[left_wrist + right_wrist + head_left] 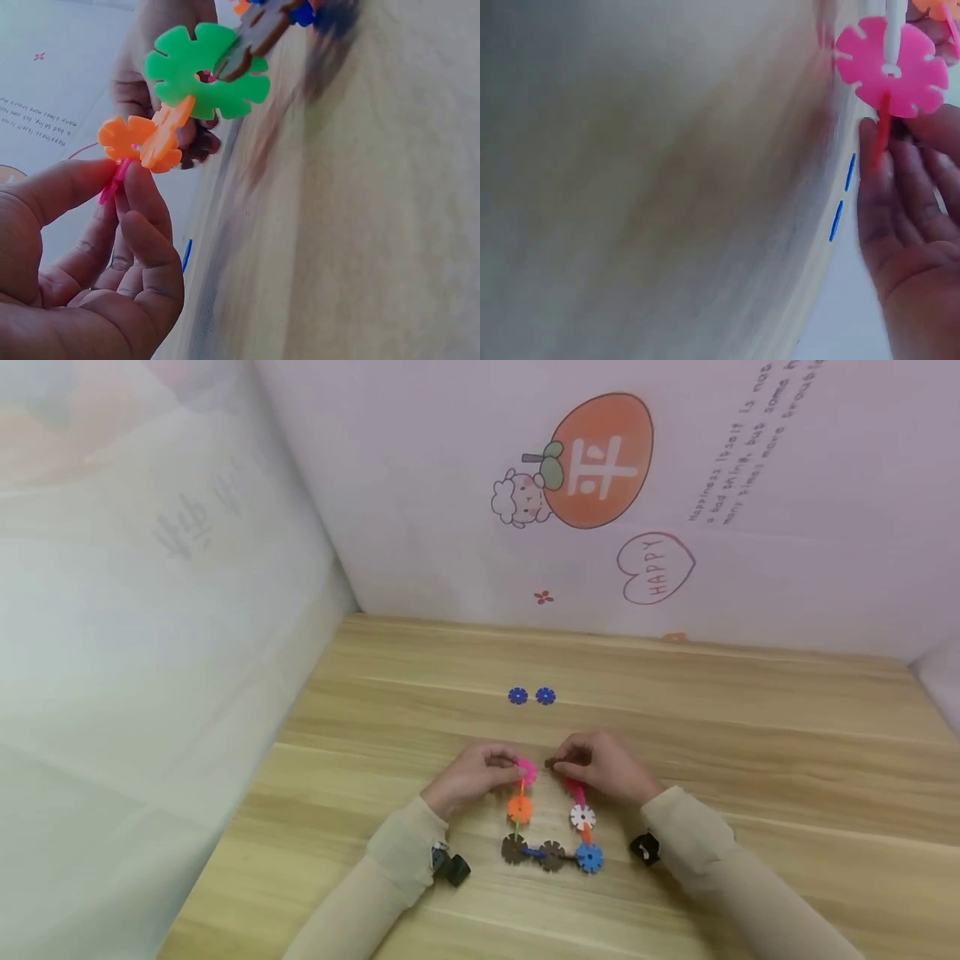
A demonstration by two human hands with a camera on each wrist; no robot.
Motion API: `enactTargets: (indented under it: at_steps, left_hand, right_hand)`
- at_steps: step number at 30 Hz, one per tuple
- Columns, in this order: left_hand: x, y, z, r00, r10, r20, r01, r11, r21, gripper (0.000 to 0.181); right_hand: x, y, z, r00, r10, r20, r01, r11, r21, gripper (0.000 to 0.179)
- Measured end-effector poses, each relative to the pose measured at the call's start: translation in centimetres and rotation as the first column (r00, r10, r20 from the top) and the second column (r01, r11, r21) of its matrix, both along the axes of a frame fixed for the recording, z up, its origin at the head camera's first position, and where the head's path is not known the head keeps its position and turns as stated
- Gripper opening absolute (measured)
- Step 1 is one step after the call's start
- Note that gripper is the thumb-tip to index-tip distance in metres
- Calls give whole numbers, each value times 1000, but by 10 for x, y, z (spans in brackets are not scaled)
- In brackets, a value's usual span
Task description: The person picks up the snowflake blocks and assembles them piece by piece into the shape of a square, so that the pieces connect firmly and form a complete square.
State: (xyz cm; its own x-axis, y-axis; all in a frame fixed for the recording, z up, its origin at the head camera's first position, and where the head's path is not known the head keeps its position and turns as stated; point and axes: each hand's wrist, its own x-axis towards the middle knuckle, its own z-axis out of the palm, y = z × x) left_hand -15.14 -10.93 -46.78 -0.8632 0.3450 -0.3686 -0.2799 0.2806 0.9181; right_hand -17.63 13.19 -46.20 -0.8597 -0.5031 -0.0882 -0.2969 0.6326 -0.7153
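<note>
A chain of notched plastic snowflake discs forms a U shape, open at the far side, in the head view. My left hand (483, 772) pinches the pink disc (527, 772) at its left end between thumb and fingers. Orange discs (124, 139) and a green disc (176, 67) follow from it. My right hand (603, 767) pinches a dark brown disc (551, 762) by the right end, mostly hidden by fingers in the right wrist view. Near those fingers are a red disc (883, 131) seen edge-on and another pink disc (915, 60). A gap separates the two held ends.
Two dark blue discs (518, 696) lie side by side on the wooden table (787, 735), beyond the hands. Printed white sheeting (420, 510) stands behind the table and along its left side. Brown discs (552, 856) and a light blue disc (589, 857) make up the chain's near side.
</note>
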Motion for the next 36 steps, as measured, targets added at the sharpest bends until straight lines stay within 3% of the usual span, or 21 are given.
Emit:
enactTargets:
  at_steps: [5, 11, 23, 36]
  left_hand:
    - [1, 0, -1, 1000, 1, 13, -1, 1000, -9, 22]
    - [1, 1, -1, 1000, 0, 18, 0, 1000, 3, 22]
    - [1, 5, 4, 1000, -23, -7, 23, 1000, -15, 21]
    - [2, 6, 2, 1000, 11, 23, -11, 1000, 15, 16]
  right_hand:
    - [12, -1, 3, 999, -18, -42, 16, 999, -47, 9]
    - [20, -1, 6, 993, 30, -110, -45, 990, -135, 12]
    - [25, -5, 10, 973, 101, -205, -123, 988, -98, 10]
    - [28, -9, 7, 927, 154, -341, -208, 970, -127, 12]
